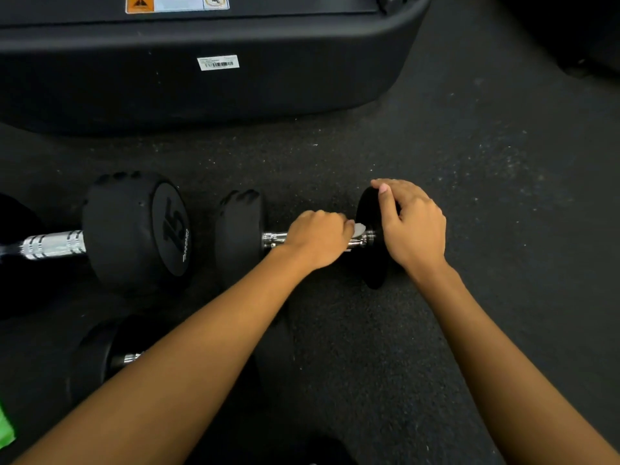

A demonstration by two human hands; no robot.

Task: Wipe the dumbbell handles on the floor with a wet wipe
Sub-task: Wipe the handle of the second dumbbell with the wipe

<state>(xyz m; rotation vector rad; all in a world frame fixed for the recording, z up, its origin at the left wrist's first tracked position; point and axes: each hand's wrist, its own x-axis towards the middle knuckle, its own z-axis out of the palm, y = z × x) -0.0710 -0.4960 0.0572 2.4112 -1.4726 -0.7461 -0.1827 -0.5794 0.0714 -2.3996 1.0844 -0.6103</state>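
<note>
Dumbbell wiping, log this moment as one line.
left hand: wet wipe on dumbbell handle | right hand: steadying right dumbbell head

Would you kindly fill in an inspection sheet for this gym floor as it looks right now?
Surface: dark speckled rubber floor, dusty in patches.
Job's things: middle dumbbell with chrome handle; white wet wipe pressed on that handle; 15-marked dumbbell to its left; third dumbbell nearer, partly hidden by the forearm.
Clutter: green item at the lower left edge, unidentifiable.
Grippers: left hand closed around handle and wipe; right hand resting on the dumbbell's right head.
Cables: nothing seen.
Surroundings: black machine base with barcode sticker.
</note>
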